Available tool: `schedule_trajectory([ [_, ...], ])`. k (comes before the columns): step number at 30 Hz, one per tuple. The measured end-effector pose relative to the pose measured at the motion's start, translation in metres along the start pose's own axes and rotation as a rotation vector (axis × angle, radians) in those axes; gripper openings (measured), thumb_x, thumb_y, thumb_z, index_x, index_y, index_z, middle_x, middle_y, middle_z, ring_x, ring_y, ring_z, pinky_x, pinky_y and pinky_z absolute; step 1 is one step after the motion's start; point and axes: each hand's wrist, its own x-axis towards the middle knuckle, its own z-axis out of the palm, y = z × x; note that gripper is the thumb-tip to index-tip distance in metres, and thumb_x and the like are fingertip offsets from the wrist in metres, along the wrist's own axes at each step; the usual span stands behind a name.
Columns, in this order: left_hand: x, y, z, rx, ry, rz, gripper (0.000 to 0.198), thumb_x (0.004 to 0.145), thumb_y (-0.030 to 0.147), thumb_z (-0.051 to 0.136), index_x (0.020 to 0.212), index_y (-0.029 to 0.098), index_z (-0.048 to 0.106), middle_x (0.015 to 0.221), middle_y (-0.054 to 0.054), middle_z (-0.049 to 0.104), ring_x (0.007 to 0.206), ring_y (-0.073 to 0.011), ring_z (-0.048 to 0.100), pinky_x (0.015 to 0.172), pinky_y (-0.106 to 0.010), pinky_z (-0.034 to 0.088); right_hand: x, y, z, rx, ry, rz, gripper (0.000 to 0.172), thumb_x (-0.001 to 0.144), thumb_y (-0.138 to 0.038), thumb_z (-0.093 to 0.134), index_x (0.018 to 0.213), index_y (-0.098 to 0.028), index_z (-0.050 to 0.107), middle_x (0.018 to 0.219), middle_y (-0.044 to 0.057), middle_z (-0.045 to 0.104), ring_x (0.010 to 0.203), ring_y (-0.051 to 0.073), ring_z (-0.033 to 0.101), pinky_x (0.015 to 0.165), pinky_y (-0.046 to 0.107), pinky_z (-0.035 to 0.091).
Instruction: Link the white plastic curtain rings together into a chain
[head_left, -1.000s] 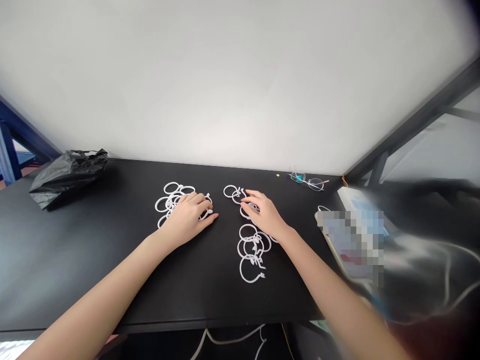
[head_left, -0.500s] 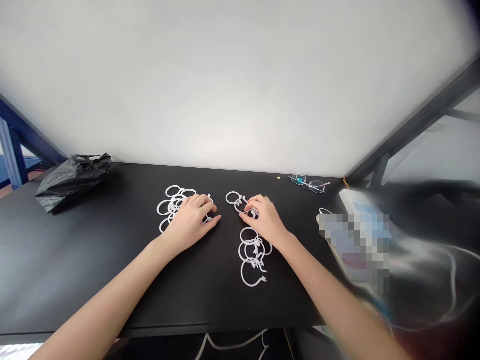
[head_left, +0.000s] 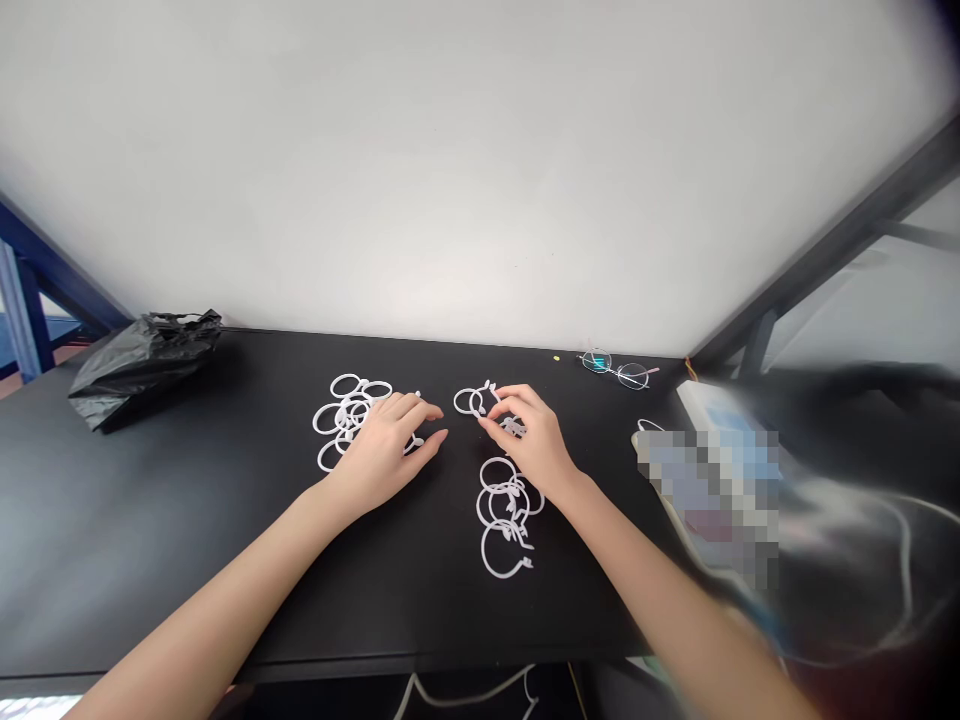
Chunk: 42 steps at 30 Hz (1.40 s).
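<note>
Thin white plastic rings with small clip ends lie in groups on the black table (head_left: pixel 255 500). My left hand (head_left: pixel 390 435) rests over the right side of the left pile of rings (head_left: pixel 346 414), its thumb and fingers apart and nothing between them. With thumb and fingertips my right hand (head_left: pixel 525 425) pinches a white ring (head_left: pixel 472 402) and tilts it up off the table. Another ring (head_left: pixel 456 402) lies just left of it. More white pieces lie partly hidden under my right palm. Nearer to me is a second group of overlapping rings (head_left: pixel 491 512), one of them gapped open.
A crumpled black plastic bag (head_left: pixel 146 360) lies at the back left. Eyeglasses (head_left: pixel 619 372) and a tiny yellow bit (head_left: pixel 556 358) are near the wall. To the right sit a white box (head_left: pixel 694 400), a blurred-out flat item (head_left: pixel 697 500) and cables. Metal frame bars (head_left: pixel 810 260) flank the table.
The ring in my right hand has been tipped more upright. My left hand's thumb and fingers have spread and shifted slightly right.
</note>
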Motion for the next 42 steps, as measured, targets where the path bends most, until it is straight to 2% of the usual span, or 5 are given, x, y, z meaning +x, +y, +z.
schedule_trajectory([
  [8, 0.001, 0.015, -0.005, -0.739, -0.221, -0.308, 0.037, 0.096, 0.048, 0.042, 0.087, 0.017, 0.060, 0.064, 0.003, 0.050, 0.054, -0.0089, 0.042, 0.053, -0.023, 0.037, -0.013, -0.019, 0.010, 0.170, -0.046, -0.310, 0.003, 0.087, -0.022, 0.065, 0.084, -0.022, 0.064, 0.111, 0.008, 0.062, 0.089, 0.018, 0.064, 0.079, 0.035, 0.055],
  [20, -0.006, 0.023, 0.006, -0.382, -0.299, -0.026, 0.046, 0.097, 0.036, 0.042, 0.056, 0.017, 0.035, 0.054, 0.007, 0.023, 0.050, -0.0080, 0.020, 0.050, -0.025, 0.022, -0.009, -0.029, 0.008, 0.617, -0.207, 0.256, 0.021, 0.089, -0.036, 0.060, 0.086, -0.019, 0.071, 0.069, 0.001, 0.067, 0.064, 0.015, 0.067, 0.062, 0.028, 0.058],
  [28, -0.006, 0.028, 0.002, -0.366, -0.074, -0.243, 0.042, 0.091, 0.048, 0.051, 0.122, 0.020, 0.049, 0.082, 0.000, 0.055, 0.070, -0.0147, 0.052, 0.062, -0.026, 0.043, -0.013, -0.036, 0.011, 0.536, 0.069, 0.151, 0.015, 0.089, -0.030, 0.061, 0.083, -0.019, 0.070, 0.068, 0.000, 0.068, 0.059, 0.013, 0.066, 0.060, 0.025, 0.056],
  [33, -0.005, 0.039, 0.003, -0.609, -0.146, -0.211, 0.039, 0.099, 0.045, 0.032, 0.093, 0.017, 0.059, 0.080, -0.002, 0.058, 0.067, -0.0133, 0.049, 0.062, -0.026, 0.041, -0.020, -0.042, 0.018, 0.382, 0.087, -0.042, 0.018, 0.093, -0.025, 0.055, 0.079, -0.020, 0.065, 0.067, 0.000, 0.065, 0.059, 0.012, 0.062, 0.057, 0.025, 0.050],
  [42, -0.013, 0.032, 0.014, -0.562, 0.001, -0.142, 0.053, 0.100, 0.049, 0.016, 0.058, 0.020, 0.031, 0.051, 0.004, 0.032, 0.049, -0.0102, 0.029, 0.052, -0.027, 0.028, -0.021, -0.048, 0.020, 0.146, -0.090, -0.212, 0.034, 0.098, -0.023, 0.038, 0.065, -0.022, 0.033, 0.059, -0.003, 0.039, 0.053, 0.011, 0.039, 0.054, 0.026, 0.035],
])
